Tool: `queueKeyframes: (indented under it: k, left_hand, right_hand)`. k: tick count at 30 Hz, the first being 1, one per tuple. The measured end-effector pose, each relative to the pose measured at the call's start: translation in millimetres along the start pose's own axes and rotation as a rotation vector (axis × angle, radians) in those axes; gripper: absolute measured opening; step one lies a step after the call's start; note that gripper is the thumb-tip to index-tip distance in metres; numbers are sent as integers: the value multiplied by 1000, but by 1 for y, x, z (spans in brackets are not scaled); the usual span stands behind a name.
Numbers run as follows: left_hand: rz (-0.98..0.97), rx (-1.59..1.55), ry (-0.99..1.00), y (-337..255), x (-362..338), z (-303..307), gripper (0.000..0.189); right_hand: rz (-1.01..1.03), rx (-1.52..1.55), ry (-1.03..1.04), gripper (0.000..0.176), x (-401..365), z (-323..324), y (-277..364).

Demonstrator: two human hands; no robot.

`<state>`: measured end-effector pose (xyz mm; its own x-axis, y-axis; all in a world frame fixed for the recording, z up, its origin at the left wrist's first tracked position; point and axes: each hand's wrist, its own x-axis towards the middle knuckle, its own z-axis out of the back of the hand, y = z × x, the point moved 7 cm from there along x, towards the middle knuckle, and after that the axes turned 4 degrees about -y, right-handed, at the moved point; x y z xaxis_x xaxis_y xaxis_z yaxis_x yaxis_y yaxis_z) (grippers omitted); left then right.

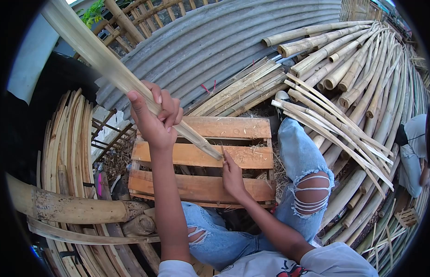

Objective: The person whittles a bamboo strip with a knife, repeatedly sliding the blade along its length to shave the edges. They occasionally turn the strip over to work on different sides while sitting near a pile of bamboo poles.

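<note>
My left hand (155, 113) is closed around a long split bamboo strip (115, 76). The strip slants from the upper left down to the slatted wooden crate (203, 156) before me, its lower end over the middle slat. Close to that end, my right hand (233, 177) is closed with the index finger extended along what looks like a thin knife (223, 148), seen nearly edge-on. Most of its handle is hidden in my fingers. The crate stands between my legs, with small shavings on its slats.
Split bamboo strips (67, 143) stand stacked at left, near a thick bamboo pole (76, 205). Pale cut strips (339, 134) lie beyond my knee on many whole poles (363, 83). Corrugated sheeting (201, 41) spans the back. Another person (414, 152) is at the right edge.
</note>
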<state>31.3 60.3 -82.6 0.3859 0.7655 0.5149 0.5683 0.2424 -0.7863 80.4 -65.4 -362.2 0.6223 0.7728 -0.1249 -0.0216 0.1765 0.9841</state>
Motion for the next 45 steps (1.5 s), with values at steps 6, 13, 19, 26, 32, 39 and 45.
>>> queueKeyframes:
  k: [6, 13, 19, 26, 32, 39, 45]
  left_hand:
    - [42, -41, 30, 5, 4, 2, 51]
    - [37, -57, -34, 7, 15, 24, 50]
    - [0, -12, -122, 4, 23, 40, 49]
    - [6, -7, -160, 3, 21, 42, 49]
    - [5, -64, -115, -4, 10, 51, 49]
    - [14, -171, -9, -6, 8, 55, 47]
    - [-16, -147, 71, -9, 7, 42, 46]
  right_hand:
    - [-13, -41, -1, 44, -6, 2, 3]
    - [-65, -139, 44, 44, -11, 6, 0]
    - [-39, -68, 51, 44, -15, 9, 12]
    - [60, -66, 72, 42, -6, 9, 21]
    - [-295, 48, 245, 32, -10, 11, -4]
    - [-514, 458, 364, 37, -25, -24, 57]
    - [85, 84, 214, 31, -19, -21, 142]
